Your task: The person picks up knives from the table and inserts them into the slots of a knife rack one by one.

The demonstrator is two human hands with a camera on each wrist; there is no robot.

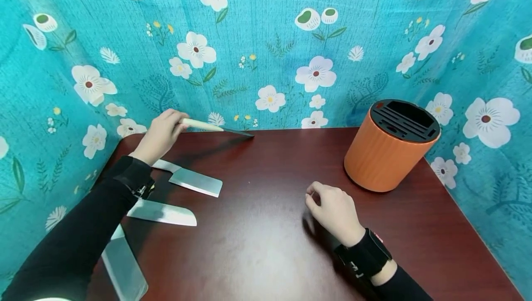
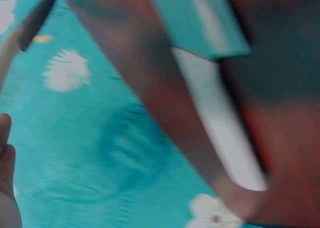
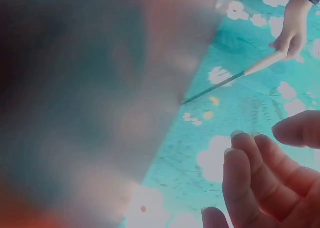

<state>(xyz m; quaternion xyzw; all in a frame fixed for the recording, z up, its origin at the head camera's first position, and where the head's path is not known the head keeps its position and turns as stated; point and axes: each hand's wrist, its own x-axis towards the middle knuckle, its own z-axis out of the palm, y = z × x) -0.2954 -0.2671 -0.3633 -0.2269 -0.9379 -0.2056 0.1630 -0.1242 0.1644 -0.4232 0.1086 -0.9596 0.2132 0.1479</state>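
Note:
My left hand [image 1: 161, 135] grips the pale handle of a knife [image 1: 203, 125] near the back left of the table. The knife's dark, narrow blade [image 3: 215, 89] points to the right, its tip close over the table's back edge. Below that arm lie a cleaver [image 1: 197, 182] with a white handle, a broad knife [image 1: 163, 212] with a rounded tip, and a wide-bladed cleaver [image 1: 123, 264]; the sleeve and wrist partly cover their handles. My right hand [image 1: 335, 209] hovers over the table at centre right with loosely curled fingers, holding nothing.
An orange knife block [image 1: 384, 153] with a black slotted top stands at the back right. The dark red-brown table [image 1: 257, 227] has a teal floral cloth [image 1: 266, 38] hanging behind it and along both sides.

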